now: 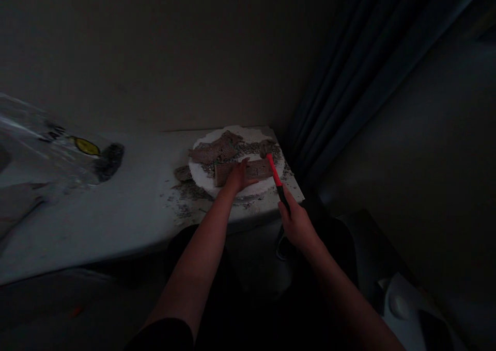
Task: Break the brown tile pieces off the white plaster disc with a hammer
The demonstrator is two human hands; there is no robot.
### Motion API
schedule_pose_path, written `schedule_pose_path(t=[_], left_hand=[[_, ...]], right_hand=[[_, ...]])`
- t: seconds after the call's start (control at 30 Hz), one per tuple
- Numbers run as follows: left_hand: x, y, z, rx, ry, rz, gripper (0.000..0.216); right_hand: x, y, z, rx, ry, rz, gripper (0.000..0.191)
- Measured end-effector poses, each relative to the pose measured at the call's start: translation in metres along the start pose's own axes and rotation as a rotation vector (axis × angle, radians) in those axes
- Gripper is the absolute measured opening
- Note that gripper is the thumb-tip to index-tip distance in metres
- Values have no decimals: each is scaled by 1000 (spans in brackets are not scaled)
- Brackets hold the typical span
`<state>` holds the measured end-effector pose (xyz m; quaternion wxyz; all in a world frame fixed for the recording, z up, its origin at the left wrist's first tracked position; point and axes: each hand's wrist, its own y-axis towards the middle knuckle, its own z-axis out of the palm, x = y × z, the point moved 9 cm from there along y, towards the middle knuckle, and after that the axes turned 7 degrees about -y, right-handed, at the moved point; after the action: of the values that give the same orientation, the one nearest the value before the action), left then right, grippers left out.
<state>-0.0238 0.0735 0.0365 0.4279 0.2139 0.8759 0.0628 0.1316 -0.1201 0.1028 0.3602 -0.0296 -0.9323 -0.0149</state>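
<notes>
A brown rectangular slab with a rough, marked surface [260, 169] lies on a round white board with a ragged edge [199, 178]. Across its middle rests my left hand [238, 177], fingers over the far edge and thumb at the near edge, gripping it. My right hand [296, 219] is wrapped round the black handle of a red hand tool [275, 171]. The tool's red end meets or overlaps the slab's right end; contact is hard to tell. Behind the slab, a larger broken brown piece [215, 149] lies among grey crumbs. The picture is very dark.
The board sits at the right end of a white-topped table [143, 196]. Crumbs [186, 198] and a small brown lump [182, 174] lie left of it. A clear plastic bag with dark contents [108, 162] stands farther left. A dark curtain [349, 82] hangs at right.
</notes>
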Motion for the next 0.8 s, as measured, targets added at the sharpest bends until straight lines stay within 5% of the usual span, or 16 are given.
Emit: schedule_pose_path(t=[0.3, 0.8], left_hand=[[8, 0, 2, -10, -17, -38, 91], [6, 1, 5, 1, -36, 21, 89]], right_hand=[[-4, -1, 18, 52, -29, 28, 61], [8, -3, 12, 26, -26, -18, 60]])
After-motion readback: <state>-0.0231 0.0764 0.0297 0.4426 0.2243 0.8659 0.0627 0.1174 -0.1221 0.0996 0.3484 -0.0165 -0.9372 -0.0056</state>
